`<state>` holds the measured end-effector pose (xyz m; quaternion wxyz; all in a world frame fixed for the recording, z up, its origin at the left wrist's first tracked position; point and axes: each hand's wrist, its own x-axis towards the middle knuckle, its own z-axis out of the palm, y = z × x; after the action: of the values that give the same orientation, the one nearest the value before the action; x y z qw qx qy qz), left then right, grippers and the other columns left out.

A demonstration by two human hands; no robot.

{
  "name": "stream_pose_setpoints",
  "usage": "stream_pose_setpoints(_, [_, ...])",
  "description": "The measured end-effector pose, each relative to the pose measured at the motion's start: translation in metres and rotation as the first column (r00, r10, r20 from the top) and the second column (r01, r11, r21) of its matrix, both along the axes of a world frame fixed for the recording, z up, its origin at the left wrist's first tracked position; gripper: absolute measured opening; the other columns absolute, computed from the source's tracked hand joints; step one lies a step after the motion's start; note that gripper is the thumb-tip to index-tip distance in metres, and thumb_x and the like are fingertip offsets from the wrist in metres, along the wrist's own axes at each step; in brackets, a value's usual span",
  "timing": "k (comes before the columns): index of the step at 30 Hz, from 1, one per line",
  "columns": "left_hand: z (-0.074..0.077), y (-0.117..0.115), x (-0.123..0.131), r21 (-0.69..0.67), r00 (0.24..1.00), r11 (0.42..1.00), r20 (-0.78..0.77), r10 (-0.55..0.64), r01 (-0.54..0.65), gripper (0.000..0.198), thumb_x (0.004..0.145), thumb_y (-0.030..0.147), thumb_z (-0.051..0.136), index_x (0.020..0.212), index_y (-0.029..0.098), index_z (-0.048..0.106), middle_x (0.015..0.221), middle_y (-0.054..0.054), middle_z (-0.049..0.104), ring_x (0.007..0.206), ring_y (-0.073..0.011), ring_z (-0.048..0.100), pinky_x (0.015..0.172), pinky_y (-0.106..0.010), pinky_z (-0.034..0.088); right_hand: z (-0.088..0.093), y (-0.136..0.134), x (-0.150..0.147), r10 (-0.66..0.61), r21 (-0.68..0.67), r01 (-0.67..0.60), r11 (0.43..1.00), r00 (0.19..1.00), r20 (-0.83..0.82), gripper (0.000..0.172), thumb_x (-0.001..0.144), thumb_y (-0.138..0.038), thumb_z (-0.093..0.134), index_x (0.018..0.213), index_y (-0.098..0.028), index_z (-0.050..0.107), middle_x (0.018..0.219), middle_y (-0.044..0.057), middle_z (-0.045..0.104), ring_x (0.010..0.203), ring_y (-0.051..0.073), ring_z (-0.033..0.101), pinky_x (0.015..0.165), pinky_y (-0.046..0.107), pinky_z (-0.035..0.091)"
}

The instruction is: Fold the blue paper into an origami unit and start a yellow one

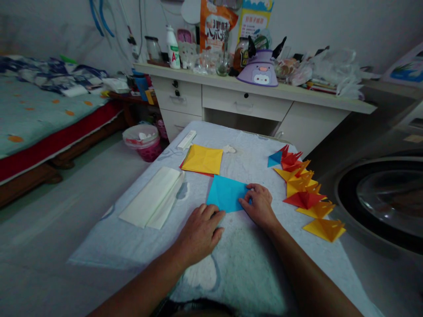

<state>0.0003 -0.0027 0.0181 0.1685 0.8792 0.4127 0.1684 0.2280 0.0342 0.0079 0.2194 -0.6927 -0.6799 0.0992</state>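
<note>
A square sheet of blue origami paper (228,193) lies on the cloth-covered table in front of me. My left hand (205,224) rests at its near left corner, fingertips on the paper and thumb apart from the fingers. At the right edge, my right hand (259,202) has thumb and forefinger curled onto the sheet, pinching it. Just beyond the blue sheet is a stack of yellow paper (202,159), with red showing beneath it. Along the table's right side stands a row of folded paper pieces, among them a red one (306,199) and a yellow one (325,229).
A folded white paper or cloth (152,196) lies left on the table (132,251), with a small white box (187,140) behind. A cluttered desk (218,79) stands beyond, a pink bin (147,147) and bed (39,119) to the left, a washing machine (380,193) to the right.
</note>
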Motion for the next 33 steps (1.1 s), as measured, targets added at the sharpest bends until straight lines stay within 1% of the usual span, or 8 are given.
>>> stream_pose_setpoints(6, [-0.001, 0.000, -0.001, -0.006, 1.000, 1.000, 0.010, 0.002, -0.002, 0.034, 0.088, 0.022, 0.057, 0.122, 0.024, 0.056, 0.112, -0.006, 0.057, 0.102, -0.0241, 0.048, 0.092, -0.042, 0.044, -0.003, -0.001, 0.003, -0.011, 0.042, 0.010, 0.999, 1.000, 0.021, 0.016, 0.079, -0.032, 0.064, 0.067, -0.021, 0.063, 0.119, 0.008, 0.059, 0.112, 0.031, 0.049, 0.095, 0.052, 0.035])
stream_pose_setpoints(11, [-0.001, 0.000, -0.001, -0.025, 1.000, 1.000, 0.018, 0.003, -0.002, 0.034, 0.088, 0.023, 0.057, 0.122, 0.024, 0.056, 0.113, -0.006, 0.057, 0.103, -0.0240, 0.048, 0.093, -0.042, 0.044, -0.007, -0.001, 0.007, -0.022, 0.060, 0.020, 0.998, 0.999, 0.037, 0.008, 0.080, -0.029, 0.060, 0.082, -0.021, 0.062, 0.117, 0.010, 0.059, 0.110, 0.031, 0.050, 0.094, 0.051, 0.036])
stream_pose_setpoints(16, [-0.001, 0.001, -0.002, -0.049, 1.000, 0.999, 0.031, 0.000, 0.002, 0.036, 0.088, 0.023, 0.057, 0.124, 0.023, 0.056, 0.113, -0.006, 0.056, 0.103, -0.0245, 0.047, 0.092, -0.044, 0.044, -0.008, -0.002, 0.010, 0.012, 0.092, -0.010, 0.996, 1.000, -0.020, 0.016, 0.080, -0.022, 0.052, 0.094, -0.021, 0.059, 0.114, 0.011, 0.060, 0.109, 0.029, 0.051, 0.096, 0.048, 0.036])
stream_pose_setpoints(20, [-0.002, 0.001, -0.003, -0.048, 0.998, 0.999, 0.057, -0.007, 0.010, 0.037, 0.088, 0.022, 0.057, 0.125, 0.024, 0.056, 0.113, -0.006, 0.056, 0.102, -0.0245, 0.047, 0.092, -0.044, 0.044, -0.003, -0.007, 0.014, 0.059, 0.140, -0.044, 0.989, 0.993, -0.101, 0.018, 0.083, -0.021, 0.046, 0.092, -0.021, 0.061, 0.116, 0.010, 0.057, 0.110, 0.027, 0.050, 0.097, 0.047, 0.037])
stream_pose_setpoints(24, [-0.002, 0.001, -0.004, -0.045, 0.996, 0.999, 0.086, -0.013, 0.017, 0.037, 0.088, 0.020, 0.056, 0.124, 0.024, 0.057, 0.112, -0.007, 0.057, 0.103, -0.0247, 0.048, 0.092, -0.044, 0.044, 0.005, -0.012, 0.016, 0.159, 0.079, -0.150, 0.986, 0.979, -0.126, 0.018, 0.084, -0.031, 0.051, 0.092, -0.022, 0.065, 0.124, 0.009, 0.053, 0.121, 0.030, 0.043, 0.102, 0.050, 0.034])
stream_pose_setpoints(27, [-0.002, 0.001, -0.004, -0.038, 0.994, 0.999, 0.110, -0.016, 0.020, 0.035, 0.087, 0.018, 0.056, 0.122, 0.024, 0.058, 0.111, -0.007, 0.057, 0.102, -0.0246, 0.049, 0.091, -0.043, 0.045, 0.005, -0.014, 0.015, 0.215, 0.074, -0.208, 0.975, 0.969, -0.117, 0.013, 0.079, -0.031, 0.058, 0.087, -0.021, 0.063, 0.126, 0.010, 0.053, 0.122, 0.030, 0.042, 0.104, 0.051, 0.032])
stream_pose_setpoints(30, [-0.004, 0.000, -0.006, 0.012, 0.988, 0.999, 0.153, -0.033, 0.031, 0.032, 0.088, 0.017, 0.054, 0.119, 0.023, 0.060, 0.110, -0.007, 0.058, 0.102, -0.0244, 0.051, 0.090, -0.043, 0.046, 0.003, -0.013, 0.015, 0.228, 0.105, -0.215, 0.971, 0.964, -0.136, 0.008, 0.079, -0.028, 0.059, 0.081, -0.021, 0.061, 0.124, 0.009, 0.054, 0.121, 0.030, 0.043, 0.104, 0.051, 0.033])
stream_pose_setpoints(33, [-0.007, -0.003, -0.008, 0.103, 0.972, 0.994, 0.228, -0.058, 0.035, 0.026, 0.089, 0.015, 0.051, 0.111, 0.021, 0.062, 0.106, -0.008, 0.060, 0.098, -0.0229, 0.055, 0.087, -0.042, 0.047, 0.005, -0.012, 0.014, 0.232, 0.139, -0.207, 0.968, 0.952, -0.198, 0.009, 0.081, -0.030, 0.058, 0.079, -0.022, 0.060, 0.121, 0.009, 0.056, 0.119, 0.029, 0.046, 0.101, 0.050, 0.036])
